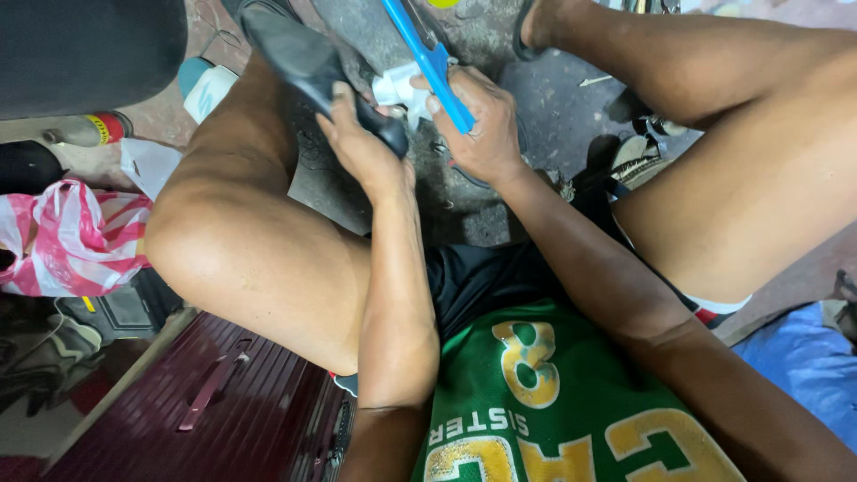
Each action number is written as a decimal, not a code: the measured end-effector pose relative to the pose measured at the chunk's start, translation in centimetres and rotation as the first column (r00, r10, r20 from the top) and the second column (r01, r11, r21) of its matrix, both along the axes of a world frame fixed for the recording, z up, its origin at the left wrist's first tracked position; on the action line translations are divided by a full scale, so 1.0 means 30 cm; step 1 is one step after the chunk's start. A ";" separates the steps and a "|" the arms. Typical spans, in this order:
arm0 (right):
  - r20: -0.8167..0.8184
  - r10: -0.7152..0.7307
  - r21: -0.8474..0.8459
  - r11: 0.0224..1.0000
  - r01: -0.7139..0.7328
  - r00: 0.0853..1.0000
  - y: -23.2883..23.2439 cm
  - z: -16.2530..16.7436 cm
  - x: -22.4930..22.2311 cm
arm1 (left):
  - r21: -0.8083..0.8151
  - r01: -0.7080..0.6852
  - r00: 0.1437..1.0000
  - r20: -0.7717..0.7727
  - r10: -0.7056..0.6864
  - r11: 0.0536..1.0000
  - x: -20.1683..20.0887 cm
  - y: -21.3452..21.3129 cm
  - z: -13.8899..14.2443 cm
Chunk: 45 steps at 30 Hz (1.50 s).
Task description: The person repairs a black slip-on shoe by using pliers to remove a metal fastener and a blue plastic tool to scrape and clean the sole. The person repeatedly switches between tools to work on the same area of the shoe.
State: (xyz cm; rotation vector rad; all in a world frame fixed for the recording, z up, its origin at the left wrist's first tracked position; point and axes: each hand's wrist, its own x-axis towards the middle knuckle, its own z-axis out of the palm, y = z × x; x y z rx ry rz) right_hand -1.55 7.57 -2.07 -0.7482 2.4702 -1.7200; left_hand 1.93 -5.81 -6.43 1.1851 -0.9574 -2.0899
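Two hands low between the knees — left gripping black shoe, right around blue tool.

This looks like a small shoe-mending spot on the ground, maybe by a street. The person sits low over a rough grey floor with dirt and bits on it. A black shoe is being worked on. More shoes lie nearby, by a pink striped bag and a dark red case.
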 end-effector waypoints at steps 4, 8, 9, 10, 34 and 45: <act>0.081 -0.005 0.004 1.000 0.005 0.997 0.004 -0.004 0.000 | -0.050 -0.042 0.999 0.029 0.044 0.998 -0.045 -0.013 0.027; 0.149 -0.014 -0.046 0.999 0.021 0.989 0.005 -0.014 0.012 | -0.124 -0.005 0.987 0.161 0.025 0.992 -0.092 -0.009 -0.009; 0.155 -0.016 -0.053 0.998 0.025 0.988 0.005 -0.019 0.015 | -0.186 0.011 0.984 0.179 0.023 0.983 -0.094 -0.010 -0.025; 0.152 -0.003 -0.077 0.997 0.015 0.988 0.005 -0.025 0.018 | -0.246 0.030 0.980 0.199 0.020 0.969 -0.094 -0.012 -0.041; 0.473 0.184 -0.220 0.972 -0.087 0.861 0.175 -0.064 0.023 | 0.122 0.065 0.992 0.097 -0.077 0.990 -0.114 -0.042 -0.129; 0.572 0.205 -0.258 0.964 -0.063 0.794 0.198 -0.055 0.027 | 0.203 0.094 0.995 0.019 -0.100 0.975 -0.089 -0.045 -0.191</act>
